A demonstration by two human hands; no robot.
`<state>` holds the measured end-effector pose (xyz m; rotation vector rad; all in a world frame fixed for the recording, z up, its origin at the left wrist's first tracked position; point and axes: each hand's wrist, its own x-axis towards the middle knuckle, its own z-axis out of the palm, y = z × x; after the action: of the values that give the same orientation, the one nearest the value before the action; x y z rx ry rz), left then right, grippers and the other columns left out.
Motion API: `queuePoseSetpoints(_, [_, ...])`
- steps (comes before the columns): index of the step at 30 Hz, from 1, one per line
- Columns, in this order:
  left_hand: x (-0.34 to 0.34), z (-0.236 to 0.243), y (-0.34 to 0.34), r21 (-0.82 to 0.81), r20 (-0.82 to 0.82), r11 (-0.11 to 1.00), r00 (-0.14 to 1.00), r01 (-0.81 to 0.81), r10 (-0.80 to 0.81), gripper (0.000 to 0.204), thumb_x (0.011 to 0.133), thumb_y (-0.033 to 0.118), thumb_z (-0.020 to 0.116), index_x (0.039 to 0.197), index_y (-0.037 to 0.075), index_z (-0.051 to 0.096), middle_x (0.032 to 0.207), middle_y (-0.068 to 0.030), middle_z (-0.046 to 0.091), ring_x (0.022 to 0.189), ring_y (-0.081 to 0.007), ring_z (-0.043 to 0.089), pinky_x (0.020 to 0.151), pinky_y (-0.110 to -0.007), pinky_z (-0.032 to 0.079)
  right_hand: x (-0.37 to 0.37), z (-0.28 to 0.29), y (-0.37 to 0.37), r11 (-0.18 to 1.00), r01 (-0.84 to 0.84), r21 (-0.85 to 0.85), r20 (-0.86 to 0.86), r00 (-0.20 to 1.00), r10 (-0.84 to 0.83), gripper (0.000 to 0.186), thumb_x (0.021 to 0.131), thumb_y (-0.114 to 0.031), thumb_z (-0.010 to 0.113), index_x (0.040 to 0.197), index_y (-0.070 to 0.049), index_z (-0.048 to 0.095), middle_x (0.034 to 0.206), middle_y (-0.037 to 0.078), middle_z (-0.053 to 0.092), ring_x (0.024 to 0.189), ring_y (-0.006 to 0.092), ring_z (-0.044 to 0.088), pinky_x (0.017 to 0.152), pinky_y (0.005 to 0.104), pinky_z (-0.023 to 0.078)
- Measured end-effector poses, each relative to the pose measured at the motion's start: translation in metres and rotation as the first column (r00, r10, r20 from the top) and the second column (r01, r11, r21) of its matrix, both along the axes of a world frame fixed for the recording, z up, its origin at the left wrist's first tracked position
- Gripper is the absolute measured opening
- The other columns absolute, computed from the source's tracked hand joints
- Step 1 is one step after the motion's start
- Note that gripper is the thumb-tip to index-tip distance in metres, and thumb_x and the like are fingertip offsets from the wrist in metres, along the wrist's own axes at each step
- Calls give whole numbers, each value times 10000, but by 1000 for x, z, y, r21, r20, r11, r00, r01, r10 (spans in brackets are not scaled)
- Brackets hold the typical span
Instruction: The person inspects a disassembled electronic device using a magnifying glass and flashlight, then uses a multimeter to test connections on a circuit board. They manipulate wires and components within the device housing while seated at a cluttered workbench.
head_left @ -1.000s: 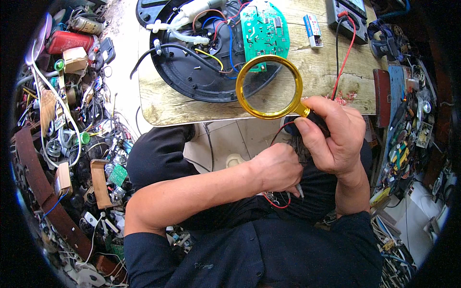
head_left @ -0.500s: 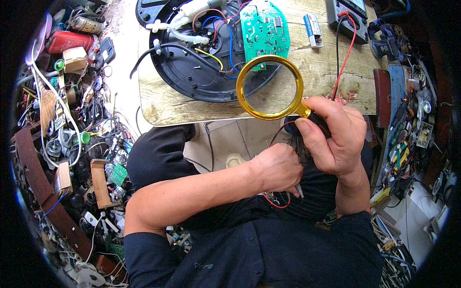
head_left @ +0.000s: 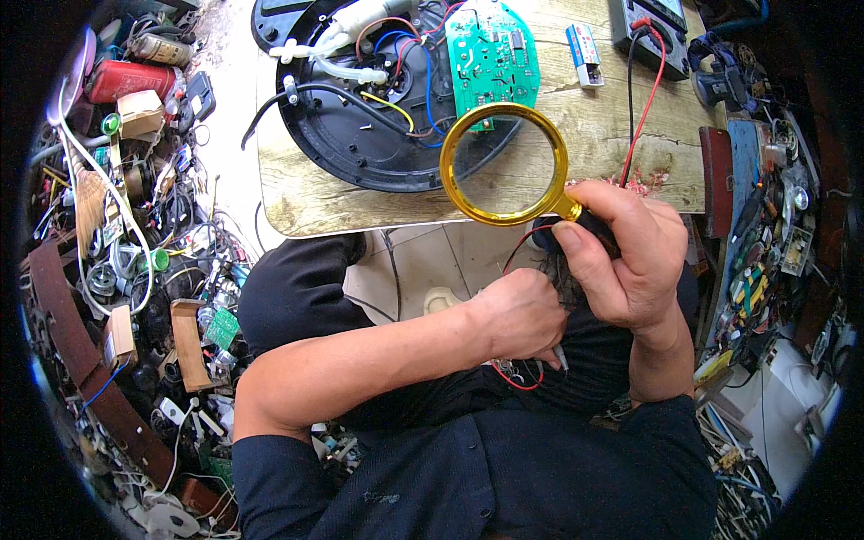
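Note:
My right hand (head_left: 630, 261) grips the black handle of a magnifying glass (head_left: 504, 162) with a gold rim, held over the near edge of a wooden board (head_left: 621, 144). My left hand (head_left: 522, 315) is closed in my lap just below it, around thin red and black wires (head_left: 513, 373) and a small pale tip; what it holds is mostly hidden. Beyond the lens lies a green circuit board (head_left: 493, 56) on an opened round black appliance base (head_left: 360, 126) with coloured wires.
A multimeter (head_left: 652, 31) with a red lead and a small battery (head_left: 585, 45) lie at the board's far side. Heaps of cables, parts and scrap electronics (head_left: 135, 252) fill the floor at left. More parts crowd a shelf (head_left: 765, 243) at right.

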<state>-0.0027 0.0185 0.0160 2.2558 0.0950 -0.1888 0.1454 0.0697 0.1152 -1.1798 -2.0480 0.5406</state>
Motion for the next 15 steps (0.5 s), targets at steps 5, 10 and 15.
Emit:
queuePoseSetpoints(5, [-1, 1, 1, 6, 17, 1000, 1000, -2, 1, 759, 818, 682, 711, 1187, 19, 721, 1261, -153, 647, 1286, -364, 527, 1103, -510, 361, 0, 0, 1, 1000, -6, 0, -3, 1000, 6, 300, 845, -67, 822, 1110, 20, 709, 837, 166, 752, 651, 307, 738, 574, 383, 559])
queuePoseSetpoints(10, [-2, 2, 1, 12, 35, 1000, 999, -4, 4, 719, 799, 681, 728, 1105, 30, 731, 1143, -141, 666, 1174, -360, 582, 1011, -501, 416, 0, 0, 1, 1000, -5, 1, 3, 1000, 5, 306, 842, -65, 823, 1112, 22, 710, 838, 168, 752, 654, 306, 740, 576, 384, 561])
queuePoseSetpoints(15, [-6, 5, -1, 15, 50, 1000, 999, -3, 2, 683, 780, 680, 745, 1024, 42, 741, 1025, -128, 684, 1061, -356, 636, 918, -492, 472, -1, 1, 1, 1000, -8, -2, 9, 1000, 8, 303, 838, -59, 822, 1109, 20, 712, 843, 167, 755, 656, 305, 741, 579, 382, 563])
